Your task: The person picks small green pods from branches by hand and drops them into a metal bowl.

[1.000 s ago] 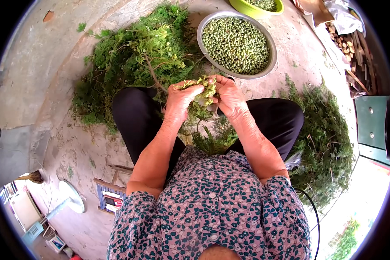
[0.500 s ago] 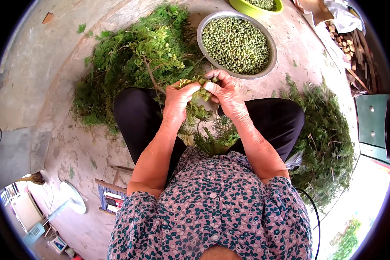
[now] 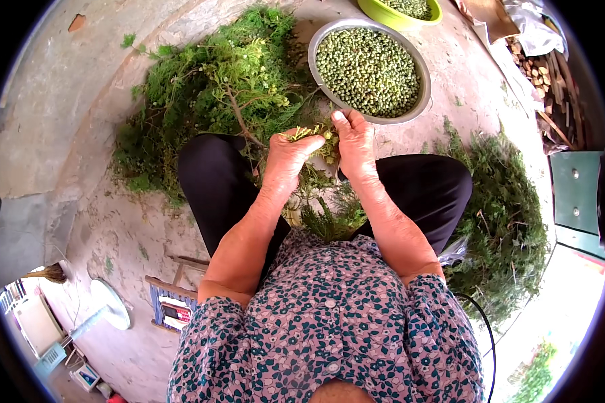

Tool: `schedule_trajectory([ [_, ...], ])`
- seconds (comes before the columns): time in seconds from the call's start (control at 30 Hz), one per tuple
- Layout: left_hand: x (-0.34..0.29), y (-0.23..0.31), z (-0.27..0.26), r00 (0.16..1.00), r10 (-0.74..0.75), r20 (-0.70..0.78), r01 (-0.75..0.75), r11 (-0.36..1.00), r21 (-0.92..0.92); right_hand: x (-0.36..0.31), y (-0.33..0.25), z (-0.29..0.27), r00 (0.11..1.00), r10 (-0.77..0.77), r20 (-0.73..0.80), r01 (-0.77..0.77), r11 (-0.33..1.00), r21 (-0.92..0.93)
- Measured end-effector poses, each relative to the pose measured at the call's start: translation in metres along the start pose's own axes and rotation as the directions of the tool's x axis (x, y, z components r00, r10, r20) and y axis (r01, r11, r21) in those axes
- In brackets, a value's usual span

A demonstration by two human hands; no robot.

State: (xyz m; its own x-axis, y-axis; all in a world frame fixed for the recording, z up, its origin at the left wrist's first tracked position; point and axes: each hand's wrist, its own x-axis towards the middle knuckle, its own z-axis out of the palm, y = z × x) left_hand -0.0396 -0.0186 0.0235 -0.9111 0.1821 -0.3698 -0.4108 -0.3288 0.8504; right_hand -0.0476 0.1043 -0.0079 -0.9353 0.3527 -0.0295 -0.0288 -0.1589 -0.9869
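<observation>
My left hand (image 3: pixel 289 159) pinches a leafy evergreen sprig (image 3: pixel 329 149) with small pale green seed cones, its thumb stretched along the top. Just to the right of the sprig, my right hand (image 3: pixel 357 144) is closed, thumb tip against the bent forefinger. Whatever those fingers hold is hidden. Below both hands, more green sprigs (image 3: pixel 326 218) lie between my knees. Past my right hand stands a metal basin (image 3: pixel 423 101) full of small round green seed cones (image 3: pixel 366 70).
A large heap of leafy branches (image 3: pixel 208 87) lies at the left, with a bare stem toward my left hand. Another darker heap (image 3: pixel 497 208) is right of my knee. A yellow-green basin (image 3: pixel 400 20), firewood (image 3: pixel 558 87), a small wooden stool (image 3: pixel 175 302) and a broom (image 3: pixel 50 273) stand around.
My right hand has drawn slightly right, away from the sprig, and its thumb has lifted. My left hand has shifted slightly right and still holds the sprig.
</observation>
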Motion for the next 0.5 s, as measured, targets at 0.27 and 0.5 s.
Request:
schedule_trajectory([
  [0.27,0.005,0.001,-0.012,0.992,0.022,-0.121,-0.028,0.999,-0.043,0.009,-0.032,-0.032,0.943,0.331,0.002,-0.307,0.870,0.386],
  [0.5,-0.001,0.012,-0.006,0.996,0.027,-0.083,-0.026,1.000,0.010,-0.012,-0.054,-0.005,0.941,0.053,0.335,0.055,0.951,-0.304],
])
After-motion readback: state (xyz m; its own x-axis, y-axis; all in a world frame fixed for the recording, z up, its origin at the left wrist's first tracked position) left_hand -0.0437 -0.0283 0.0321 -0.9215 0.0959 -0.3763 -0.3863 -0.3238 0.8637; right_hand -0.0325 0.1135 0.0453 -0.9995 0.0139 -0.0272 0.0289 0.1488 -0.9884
